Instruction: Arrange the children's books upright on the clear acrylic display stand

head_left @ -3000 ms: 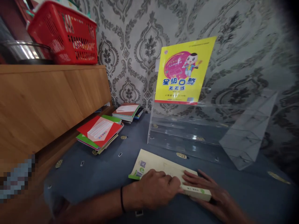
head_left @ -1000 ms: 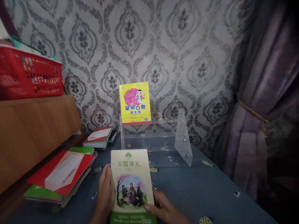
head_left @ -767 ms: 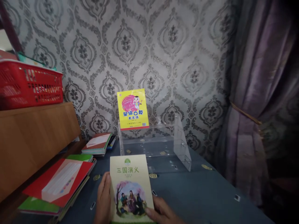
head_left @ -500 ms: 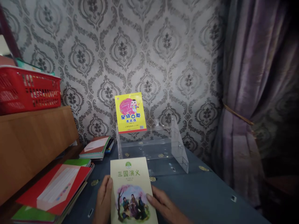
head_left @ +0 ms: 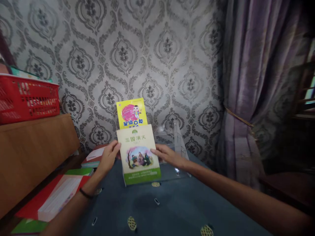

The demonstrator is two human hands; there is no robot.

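Between both hands I hold a cream and green book upright, its illustrated front cover facing me. My left hand is closed on its left edge, thumb in front. On the right edge, my right hand grips it with the thumb on the cover and fingers behind. A clear acrylic book rack stands behind, largely hidden by the book and my right hand. In its back left part rests a yellow workbook, whose lower portion the held book covers.
At the left lie a red folder on a pile of books and another book stack. A red basket sits on a wooden ledge. The dark blue tablecloth reaches the patterned wall; a curtain hangs at right.
Both hands have carried the cream and green book up and forward, toward the rack. It now overlaps the yellow workbook's lower part. The view has shifted slightly to the right.
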